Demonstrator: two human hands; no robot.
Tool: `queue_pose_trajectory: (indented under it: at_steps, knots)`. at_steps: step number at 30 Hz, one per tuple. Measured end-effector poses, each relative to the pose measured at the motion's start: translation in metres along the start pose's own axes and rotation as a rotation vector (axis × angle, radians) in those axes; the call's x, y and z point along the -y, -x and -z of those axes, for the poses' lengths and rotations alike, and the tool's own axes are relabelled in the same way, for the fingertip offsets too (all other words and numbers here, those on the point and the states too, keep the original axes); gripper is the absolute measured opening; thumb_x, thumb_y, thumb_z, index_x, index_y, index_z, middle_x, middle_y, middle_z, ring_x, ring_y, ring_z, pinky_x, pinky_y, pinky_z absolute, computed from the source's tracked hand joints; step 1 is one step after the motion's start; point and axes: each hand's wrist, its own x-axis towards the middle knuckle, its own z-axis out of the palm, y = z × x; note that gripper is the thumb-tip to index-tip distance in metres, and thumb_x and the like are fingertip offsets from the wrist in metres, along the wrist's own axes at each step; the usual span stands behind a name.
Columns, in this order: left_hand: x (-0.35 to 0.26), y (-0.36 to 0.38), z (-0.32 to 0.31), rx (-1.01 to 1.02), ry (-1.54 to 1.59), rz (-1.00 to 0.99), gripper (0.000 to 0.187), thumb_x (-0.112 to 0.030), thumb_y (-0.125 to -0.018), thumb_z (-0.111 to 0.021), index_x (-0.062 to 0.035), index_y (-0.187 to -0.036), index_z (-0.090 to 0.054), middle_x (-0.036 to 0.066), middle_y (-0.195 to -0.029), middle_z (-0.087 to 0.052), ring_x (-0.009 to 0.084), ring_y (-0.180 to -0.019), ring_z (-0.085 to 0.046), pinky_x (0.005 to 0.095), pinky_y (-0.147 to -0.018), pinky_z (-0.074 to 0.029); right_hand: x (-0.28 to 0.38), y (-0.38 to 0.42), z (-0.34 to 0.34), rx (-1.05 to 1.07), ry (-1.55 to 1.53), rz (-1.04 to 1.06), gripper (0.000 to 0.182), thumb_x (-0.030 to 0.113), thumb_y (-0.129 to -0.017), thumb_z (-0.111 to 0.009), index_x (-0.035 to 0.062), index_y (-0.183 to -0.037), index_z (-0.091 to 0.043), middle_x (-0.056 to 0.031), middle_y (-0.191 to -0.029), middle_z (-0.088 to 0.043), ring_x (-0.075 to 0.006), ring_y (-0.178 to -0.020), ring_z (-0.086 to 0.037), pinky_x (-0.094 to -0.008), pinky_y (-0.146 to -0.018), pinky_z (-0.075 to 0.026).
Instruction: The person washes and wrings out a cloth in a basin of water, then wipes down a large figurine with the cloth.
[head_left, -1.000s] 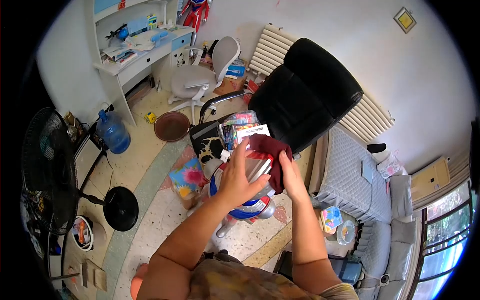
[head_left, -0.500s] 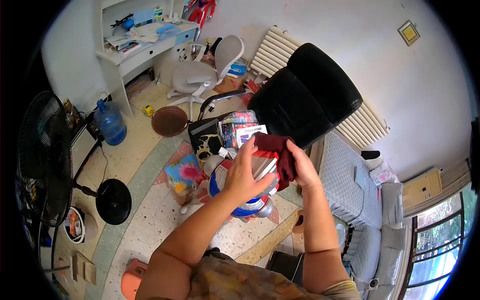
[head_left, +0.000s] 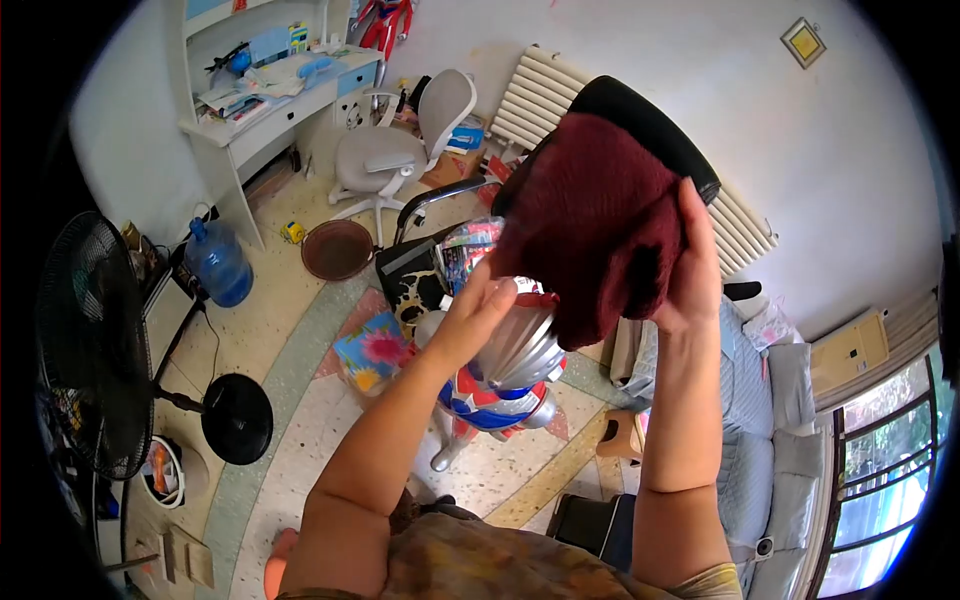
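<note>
A maroon knit hat [head_left: 600,220], ribbed and partly spread, is held up between my hands over the black chair. My right hand [head_left: 695,265] is closed around its right side, thumb along the outer edge. At the lower left edge, my left hand [head_left: 478,315] is closed, its fingertips partly hidden by the knit. Directly below stands a large red, blue and silver toy figure [head_left: 505,355], its ridged silver head uppermost. The hat hides part of that head.
Behind the figure is a black office chair [head_left: 660,120]. A black fan [head_left: 95,345], a blue water bottle [head_left: 218,262] and a bucket [head_left: 165,480] stand left. A wooden stool [head_left: 620,437] is right of the figure, near a grey-covered bed [head_left: 745,390].
The hat has risen up and away from the figure's head and spread wider. My right hand moved up and right with it; my left hand shifted slightly left, off the head.
</note>
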Motion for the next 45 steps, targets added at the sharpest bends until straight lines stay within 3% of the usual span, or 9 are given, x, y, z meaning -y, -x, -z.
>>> queue_pose_trajectory:
  at_steps: [6, 10, 16, 18, 26, 31, 36, 43, 45]
  knots:
    - [-0.011, -0.004, 0.013, 0.211, 0.835, -0.162, 0.098, -0.070, -0.065, -0.050, -0.0144, -0.138, -0.015, 0.008, -0.141, -0.023, 0.0255, -0.127, -0.028, 0.0413, -0.106, -0.020, -0.020, -0.021, -0.031, 0.173, -0.412, -0.200, 0.040, 0.033, -0.090, -0.040, 0.0000, -0.105, -0.056, -0.0140, -0.106, -0.059, -0.0270, -0.098, -0.056, -0.0391, -0.091, -0.043]
    - [0.006, -0.018, 0.013, 0.152, 1.189, -0.455, 0.087, -0.068, -0.074, -0.043, -0.0123, -0.137, -0.020, 0.011, -0.140, -0.024, 0.0286, -0.127, -0.028, 0.0442, -0.105, -0.022, -0.046, -0.029, -0.029, 0.125, -0.482, -0.213, 0.040, 0.033, -0.090, -0.040, -0.0002, -0.108, -0.054, -0.0146, -0.110, -0.057, -0.0277, -0.103, -0.053, -0.0383, -0.093, -0.040]
    - [-0.023, -0.007, 0.029, 0.069, 1.209, -0.209, 0.069, -0.053, -0.084, -0.038, -0.0070, -0.135, -0.026, 0.012, -0.137, -0.031, 0.0295, -0.125, -0.031, 0.0435, -0.103, -0.025, -0.061, -0.035, -0.001, -0.082, 0.735, -0.125, 0.043, 0.034, -0.089, -0.043, -0.0014, -0.111, -0.053, -0.0132, -0.113, -0.054, -0.0240, -0.106, -0.049, -0.0282, -0.094, -0.033]
    - [-0.015, -0.004, 0.049, 0.049, 1.117, -0.151, 0.059, -0.039, -0.086, -0.036, -0.0028, -0.132, -0.030, 0.013, -0.134, -0.036, 0.0295, -0.122, -0.035, 0.0425, -0.102, -0.026, -0.057, -0.021, 0.009, -0.249, 1.155, 0.241, 0.044, 0.033, -0.089, -0.044, -0.0013, -0.115, -0.051, -0.0147, -0.119, -0.049, -0.0227, -0.111, -0.046, -0.0279, -0.095, -0.031]
    - [-0.024, 0.013, 0.026, -0.174, -0.129, 0.141, 0.047, -0.037, -0.084, -0.051, -0.0014, -0.115, -0.049, 0.010, -0.110, -0.054, 0.0169, -0.098, -0.052, 0.0259, -0.085, -0.039, -0.136, 0.054, 0.072, -0.523, 0.733, -0.004, 0.054, 0.041, -0.093, -0.027, 0.0036, -0.133, -0.030, -0.0120, -0.133, -0.035, -0.0222, -0.124, -0.031, -0.0310, -0.104, -0.020]
    - [0.003, 0.016, -0.012, 0.076, -0.788, -0.395, 0.052, -0.031, -0.080, -0.046, -0.0135, -0.128, -0.038, 0.009, -0.140, -0.026, 0.0299, -0.130, -0.019, 0.0552, -0.101, -0.010, -0.152, 0.056, 0.059, -0.623, 0.667, 0.083, 0.052, 0.038, -0.094, -0.027, -0.0015, -0.125, -0.038, -0.0106, -0.123, -0.045, -0.0183, -0.113, -0.041, -0.0279, -0.098, -0.027]
    - [0.017, -0.015, 0.000, 0.062, -0.700, -0.496, 0.044, -0.033, -0.083, -0.046, -0.0087, -0.119, -0.047, 0.018, -0.116, -0.049, 0.0344, -0.107, -0.046, 0.0434, -0.089, -0.032, -0.158, 0.058, 0.063, -0.622, 0.989, 0.147, 0.046, 0.030, -0.093, -0.028, -0.0045, -0.121, -0.042, -0.0203, -0.124, -0.042, -0.0317, -0.115, -0.039, -0.0333, -0.099, -0.026]
    - [0.014, -0.064, 0.016, 0.418, -0.306, 0.547, 0.063, -0.054, -0.086, -0.031, 0.0005, -0.103, -0.057, 0.019, -0.094, -0.060, 0.0212, -0.092, -0.053, 0.0295, -0.085, -0.039, -0.171, 0.061, 0.057, -0.752, 1.044, 0.247, 0.039, 0.026, -0.092, -0.032, -0.0026, -0.115, -0.046, -0.0199, -0.113, -0.049, -0.0294, -0.107, -0.046, -0.0334, -0.094, -0.033]
    - [0.013, -0.061, 0.016, 0.409, -0.396, 0.470, 0.060, -0.052, -0.086, -0.032, 0.0006, -0.102, -0.058, 0.018, -0.092, -0.060, 0.0216, -0.090, -0.054, 0.0298, -0.083, -0.039, -0.172, 0.063, 0.057, -0.735, 1.080, 0.259, 0.039, 0.026, -0.092, -0.031, -0.0022, -0.115, -0.046, -0.0198, -0.113, -0.049, -0.0295, -0.107, -0.047, -0.0336, -0.093, -0.033]
